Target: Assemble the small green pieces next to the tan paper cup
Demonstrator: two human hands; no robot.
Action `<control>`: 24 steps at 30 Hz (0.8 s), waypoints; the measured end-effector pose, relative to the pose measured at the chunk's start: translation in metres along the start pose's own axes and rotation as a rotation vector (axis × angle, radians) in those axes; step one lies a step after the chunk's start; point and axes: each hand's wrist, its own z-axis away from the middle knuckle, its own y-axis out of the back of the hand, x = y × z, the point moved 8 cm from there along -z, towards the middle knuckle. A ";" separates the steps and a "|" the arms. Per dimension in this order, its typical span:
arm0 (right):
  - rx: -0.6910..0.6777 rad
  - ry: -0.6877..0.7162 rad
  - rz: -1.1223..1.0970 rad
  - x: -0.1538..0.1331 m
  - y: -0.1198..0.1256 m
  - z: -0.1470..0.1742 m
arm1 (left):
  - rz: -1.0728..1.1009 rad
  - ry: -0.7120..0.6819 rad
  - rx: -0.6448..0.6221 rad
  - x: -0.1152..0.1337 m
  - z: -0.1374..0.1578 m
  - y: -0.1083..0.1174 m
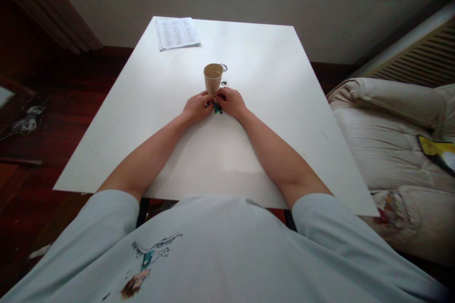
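Note:
A tan paper cup (213, 78) stands upright on the white table. Just in front of it, my left hand (198, 106) and my right hand (231, 101) come together with fingers curled in a pinch. What the fingertips hold is too small to make out. Between my hands lies a little cluster of shiny green and dark bits (218, 108), perhaps beads. Beside the cup, right of its base, is a small round silvery object (223, 84). A thin ring-like loop (224, 67) shows behind the cup's rim on the right.
Printed sheets of paper (177, 34) lie at the far left corner of the white table (270, 75). To the right is a cream padded sofa (380, 128) with a yellow and black item (437, 151) on it. Cables (26, 123) rest on the dark wooden floor at left.

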 end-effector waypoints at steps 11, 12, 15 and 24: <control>0.002 -0.011 -0.020 -0.002 0.002 0.001 | 0.000 -0.003 -0.008 0.000 0.000 0.000; -0.001 -0.015 -0.019 -0.003 0.003 0.001 | 0.001 -0.002 -0.008 0.000 0.000 0.000; -0.009 -0.020 -0.014 -0.004 0.004 0.002 | 0.007 -0.002 -0.003 -0.001 0.000 -0.001; -0.014 -0.022 -0.011 -0.007 0.005 0.002 | 0.001 -0.002 -0.007 0.000 0.000 0.000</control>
